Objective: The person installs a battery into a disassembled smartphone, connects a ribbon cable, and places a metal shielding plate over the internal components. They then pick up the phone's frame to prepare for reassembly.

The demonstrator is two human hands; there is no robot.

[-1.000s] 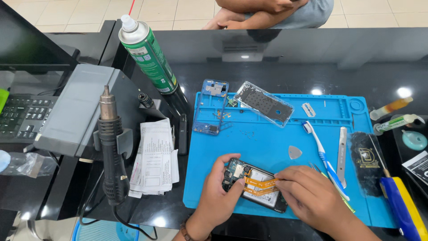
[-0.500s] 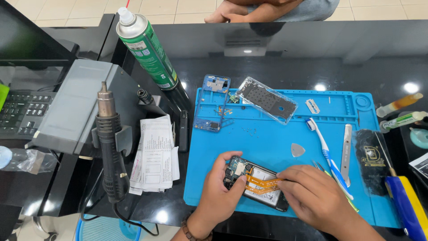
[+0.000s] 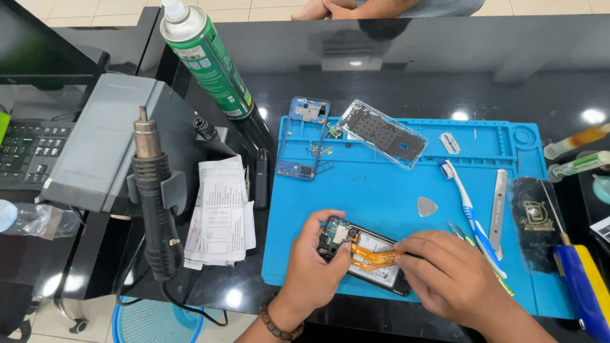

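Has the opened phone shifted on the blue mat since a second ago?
No. The opened phone sits at the blue mat's near edge, same spot below the grey pick.

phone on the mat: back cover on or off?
Off. The phone shows its bare battery and orange flex cable; both hands, left hand and right hand, grip it.

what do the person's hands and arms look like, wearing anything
Both hands are bare, with no gloves and no rings that show. The left hand has a bracelet of dark brown round beads at the wrist. The right hand shows no watch or band. No sleeves reach either forearm in view.
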